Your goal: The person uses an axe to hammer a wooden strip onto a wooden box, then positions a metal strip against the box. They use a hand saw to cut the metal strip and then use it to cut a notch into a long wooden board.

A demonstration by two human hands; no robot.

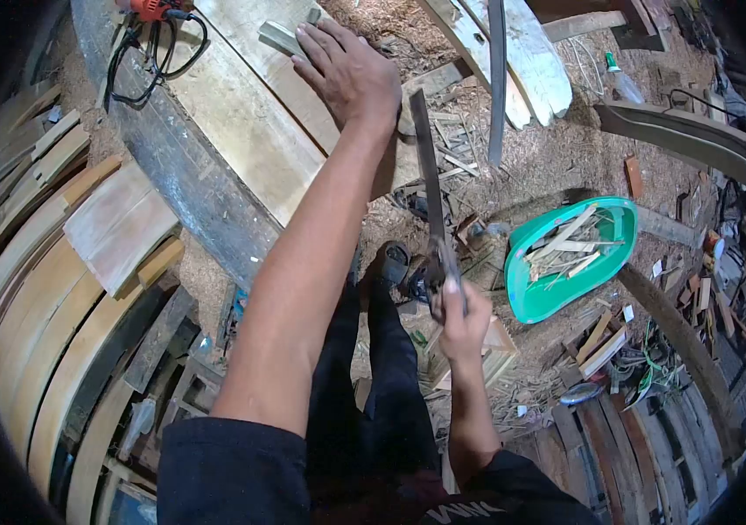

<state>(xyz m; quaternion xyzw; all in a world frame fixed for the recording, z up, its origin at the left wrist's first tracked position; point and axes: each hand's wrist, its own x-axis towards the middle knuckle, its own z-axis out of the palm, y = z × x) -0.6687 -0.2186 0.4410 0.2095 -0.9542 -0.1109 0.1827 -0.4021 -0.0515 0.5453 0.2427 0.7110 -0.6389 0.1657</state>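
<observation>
My left hand (pixel 355 77) lies over a short wooden strip (pixel 280 38) on the workbench, fingers pressed on it; part of the strip is hidden under the hand. My right hand (pixel 464 322) is wrapped around the handle of a handsaw (pixel 429 166). The saw's long, narrow dark blade points away from me, beside the bench's right edge and apart from my left hand. Pale wide boards (pixel 241 105) make up the bench surface under my left hand.
A red power tool (pixel 150 9) with a black cord sits at the bench's far left. On the sawdust-covered floor, a green plastic tub (pixel 530 306) holds wood scraps. Stacked boards (pixel 49 350) stand at left; a plastic bottle (pixel 625 85) lies at far right.
</observation>
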